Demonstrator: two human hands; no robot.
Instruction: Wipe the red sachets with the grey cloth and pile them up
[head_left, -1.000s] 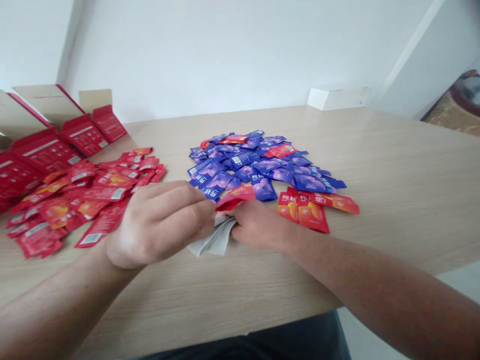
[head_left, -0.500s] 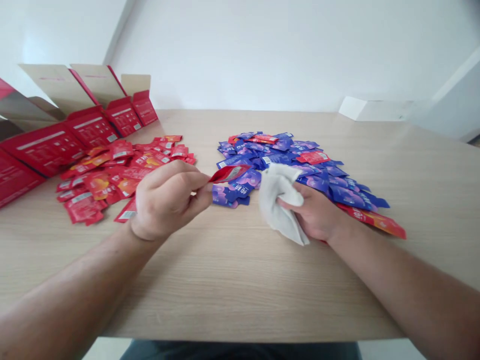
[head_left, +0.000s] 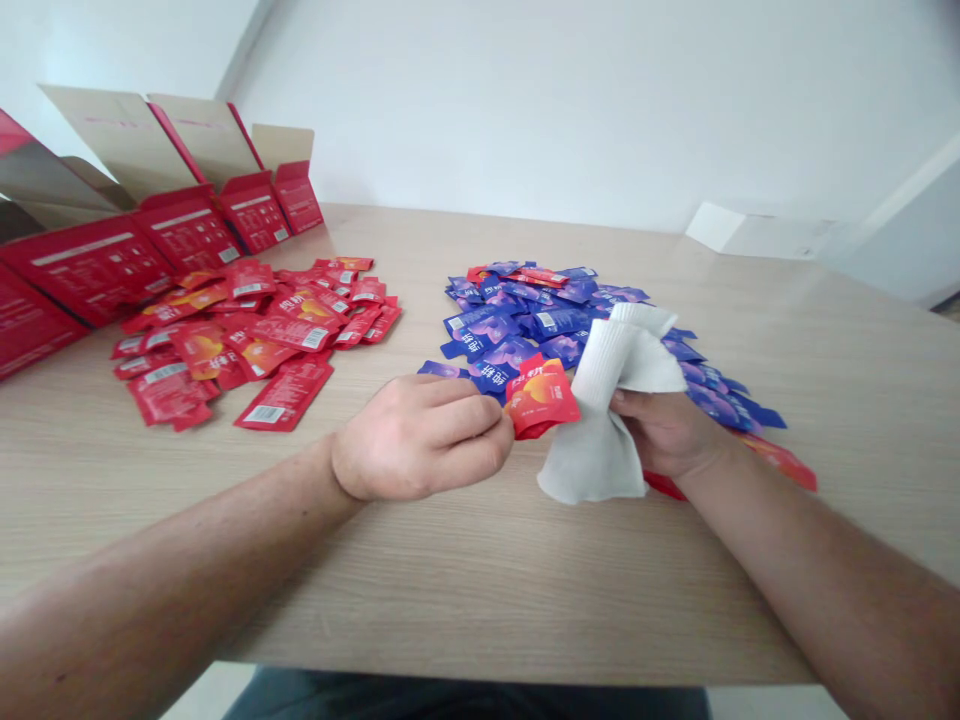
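The red sachet (head_left: 541, 398) is hanging just above the table (head_left: 450, 580), between my hands; my left hand (head_left: 420, 437) is pinching its left edge with closed fingers; my right hand (head_left: 664, 430) is gripping the white cloth (head_left: 611, 420) just beside it. Wiping well is, I judge, requiring a firm pinch and flat cloth contact; the blue pile (head_left: 540, 315) is lying behind.

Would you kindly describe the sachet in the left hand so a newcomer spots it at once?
Over the wooden table, before the blue pile, the left hand pinches a red sachet. It alone is held up, beside the white cloth.
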